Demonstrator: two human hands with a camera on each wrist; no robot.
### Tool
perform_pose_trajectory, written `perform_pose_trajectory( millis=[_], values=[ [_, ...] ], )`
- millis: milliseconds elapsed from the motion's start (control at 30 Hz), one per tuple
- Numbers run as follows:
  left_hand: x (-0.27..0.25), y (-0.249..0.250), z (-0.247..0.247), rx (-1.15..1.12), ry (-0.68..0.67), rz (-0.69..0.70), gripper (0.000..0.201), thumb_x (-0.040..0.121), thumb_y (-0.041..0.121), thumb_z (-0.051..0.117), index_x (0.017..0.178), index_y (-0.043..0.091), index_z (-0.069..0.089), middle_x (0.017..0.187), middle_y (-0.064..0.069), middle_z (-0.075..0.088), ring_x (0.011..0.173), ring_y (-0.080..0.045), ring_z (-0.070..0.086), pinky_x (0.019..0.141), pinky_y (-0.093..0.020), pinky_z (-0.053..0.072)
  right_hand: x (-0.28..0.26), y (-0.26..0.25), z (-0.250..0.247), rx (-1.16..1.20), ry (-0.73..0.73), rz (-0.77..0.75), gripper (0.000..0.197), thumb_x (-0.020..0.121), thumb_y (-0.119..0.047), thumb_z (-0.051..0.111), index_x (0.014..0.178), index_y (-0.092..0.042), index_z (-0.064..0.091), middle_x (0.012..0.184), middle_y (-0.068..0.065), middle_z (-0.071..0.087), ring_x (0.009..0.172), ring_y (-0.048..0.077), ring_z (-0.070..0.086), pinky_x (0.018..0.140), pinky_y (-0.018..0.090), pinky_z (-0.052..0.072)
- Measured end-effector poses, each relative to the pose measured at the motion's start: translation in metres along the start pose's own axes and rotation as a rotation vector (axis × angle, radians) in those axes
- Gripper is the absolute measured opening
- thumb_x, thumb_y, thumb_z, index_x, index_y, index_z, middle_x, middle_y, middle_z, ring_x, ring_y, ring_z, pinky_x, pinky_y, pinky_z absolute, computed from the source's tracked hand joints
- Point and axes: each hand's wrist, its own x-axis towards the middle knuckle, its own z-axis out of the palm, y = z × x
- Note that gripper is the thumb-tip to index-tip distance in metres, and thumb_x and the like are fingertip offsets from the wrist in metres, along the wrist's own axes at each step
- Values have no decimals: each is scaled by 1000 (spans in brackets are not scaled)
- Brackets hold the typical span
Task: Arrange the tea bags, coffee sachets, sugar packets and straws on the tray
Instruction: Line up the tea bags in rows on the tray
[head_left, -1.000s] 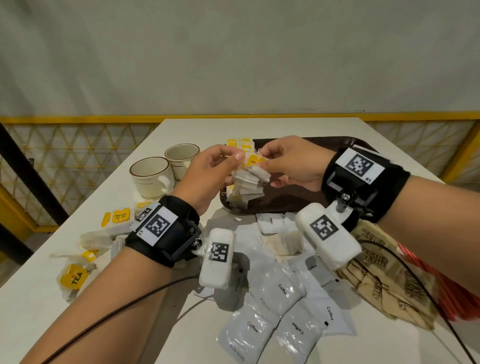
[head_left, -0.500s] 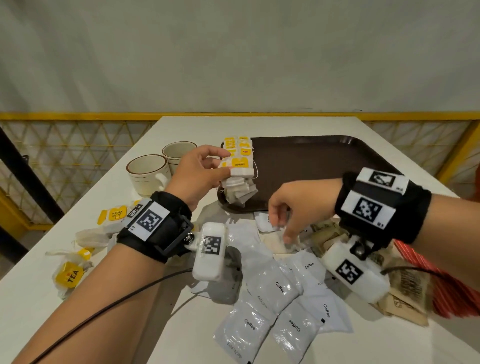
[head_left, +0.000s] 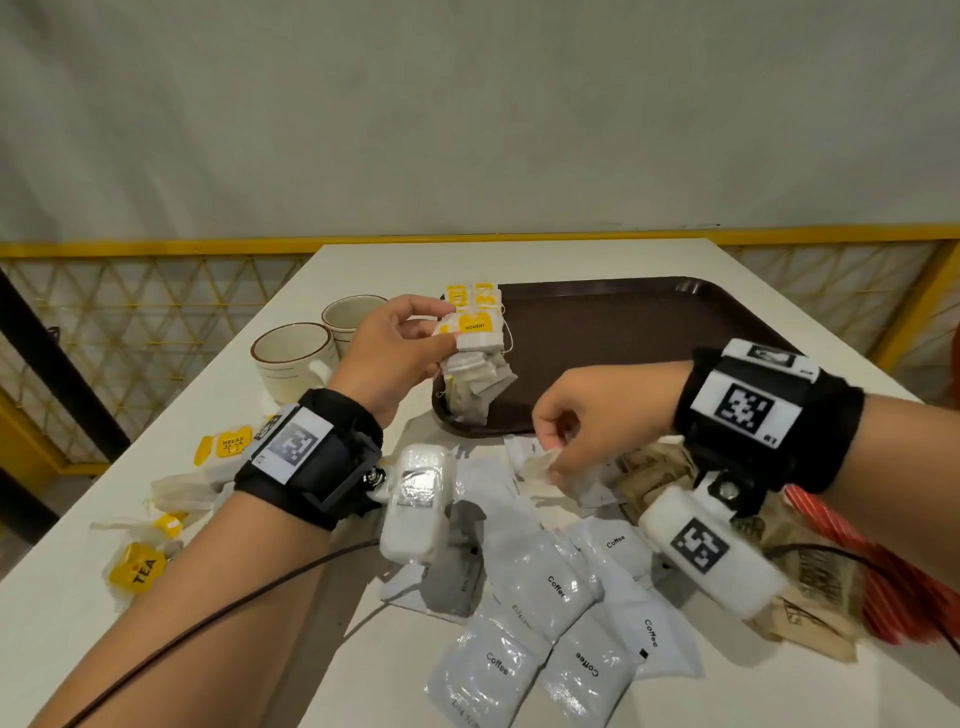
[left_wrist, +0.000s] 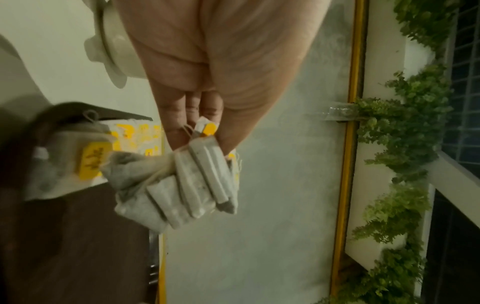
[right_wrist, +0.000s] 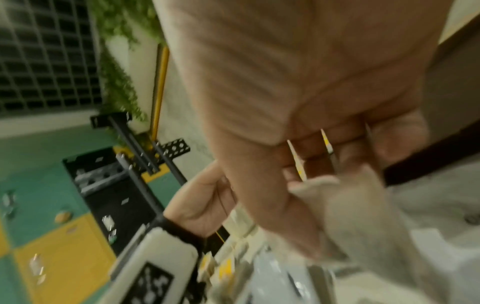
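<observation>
Blurring right hand (right_wrist: 298, 185), pinched tea bag (right_wrist: 350, 216)

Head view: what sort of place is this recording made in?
Probably a café or canteen seating area, though that is a guess. A brown serving tray and two ceramic cups stand on a white table, with coffee sachets loose on it, beside a yellow railing.
</observation>
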Motion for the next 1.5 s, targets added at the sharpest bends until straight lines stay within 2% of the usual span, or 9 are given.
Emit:
perform_pose_trajectory(
  millis=[167,233,333,467,633,767,933,1133,1500],
  values=[
    [40,21,17,140,-37,74,21,83,-5,64,91,14,60,77,-6,61,60,-12,57,58,-27,51,-4,22,-28,545,265,-10,27,81,1,62,62,-10,48,95,21,69,88,5,68,76,29,47],
    [63,25,29,217,-84,62,21,82,-4,65,86,15,58,70,0,56,60,-11,57,62,-29,54,6,32,-38,679,410,-2,29,81,2,64,60,-11,49,91,27,66,78,17,65,67,28,44],
    [96,20,44,363,-167,11,23,82,-7,65,82,14,55,70,-2,53,61,-17,57,67,-35,56,25,46,-49,805,515,35,22,79,-12,75,67,-12,56,69,11,60,60,14,54,52,19,38],
    [123,1,50,516,-248,-45,21,80,-8,65,84,10,56,70,-3,55,60,-19,59,59,-30,56,57,60,-49,630,557,74,17,79,-5,72,73,-18,62,77,0,61,74,13,56,68,27,47],
    [138,-13,41,628,-263,-47,17,82,-4,66,91,9,59,82,-6,59,64,-18,60,51,-23,56,86,58,-44,539,497,126,34,73,12,69,77,-16,50,76,7,54,72,26,55,72,42,52],
    [143,-10,33,653,-275,-49,22,81,-7,66,96,8,60,82,-4,58,65,-18,60,54,-24,57,99,56,-42,597,460,91,34,69,17,69,76,-12,51,75,8,58,68,24,59,64,39,56],
    [144,-12,31,724,-312,-22,22,81,-7,66,98,7,62,84,-4,60,65,-14,62,52,-19,55,101,60,-55,807,529,222,16,89,-4,57,76,-12,51,80,8,55,75,19,59,75,36,57],
    [147,-13,29,700,-342,-56,23,81,-4,68,99,10,63,84,-3,62,71,-16,63,66,-25,58,116,64,-52,820,466,212,15,86,-8,68,84,-14,54,94,13,57,84,24,59,82,44,57],
    [165,-12,22,777,-264,-65,15,91,2,57,102,7,68,80,-3,62,66,-15,60,70,-30,57,125,74,-56,721,454,205,10,91,-15,58,87,-18,65,80,2,59,68,9,50,57,21,49]
  ],
)
